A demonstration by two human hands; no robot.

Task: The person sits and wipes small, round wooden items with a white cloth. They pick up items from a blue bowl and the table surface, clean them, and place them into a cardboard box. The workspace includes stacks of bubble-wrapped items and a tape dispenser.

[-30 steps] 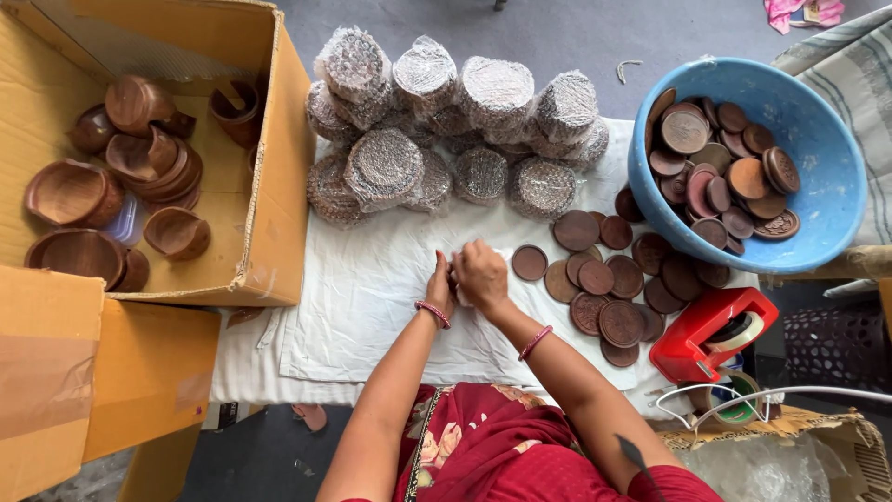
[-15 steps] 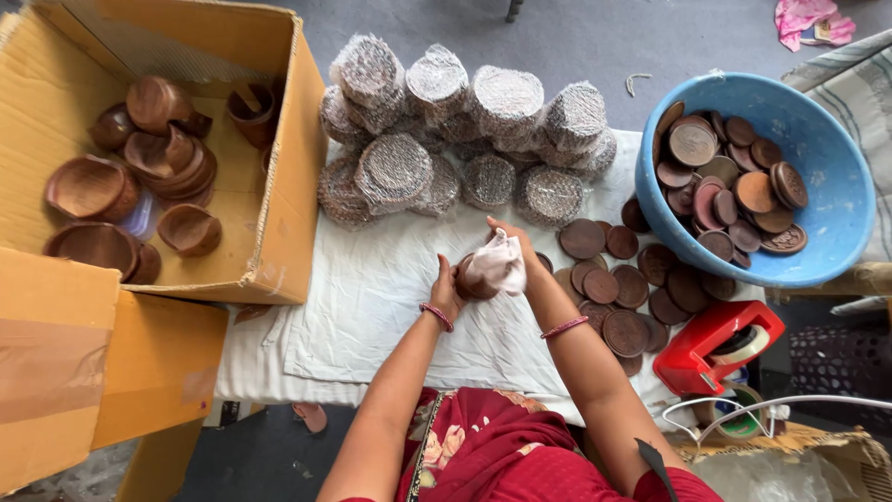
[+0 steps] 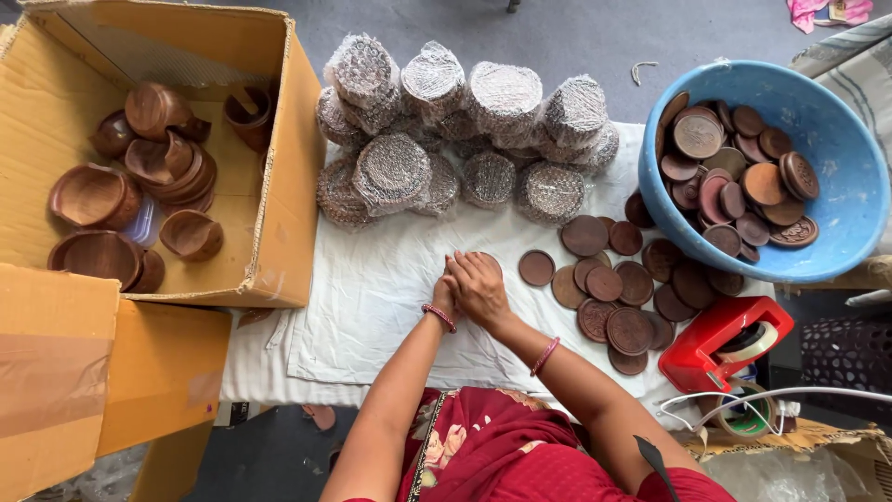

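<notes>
Two hands are pressing together at the middle of the white cloth as I am watching from above: the right hand is lying over the left hand, both closed down narrow on something I can barely see, only a thin brown rim showing at the fingertips, so I cannot tell for sure what they are gripping. Nearest to them, a single wooden disc is lying flat at about three o'clock from the hands, just beside the right fingers, which makes the right hand the nearer one; being round, it has no long axis to line up with. Further along the same three o'clock line the loose discs are spreading in an overlapping heap, some touching the blue tub, which is sitting at two o'clock and holding more of them. At twelve o'clock the wrapped stacks are piling up in clear film, well apart from the hands. At ten o'clock the cardboard box is standing open with wooden bowls inside, and at four o'clock the red tape dispenser is resting near the table edge
</notes>
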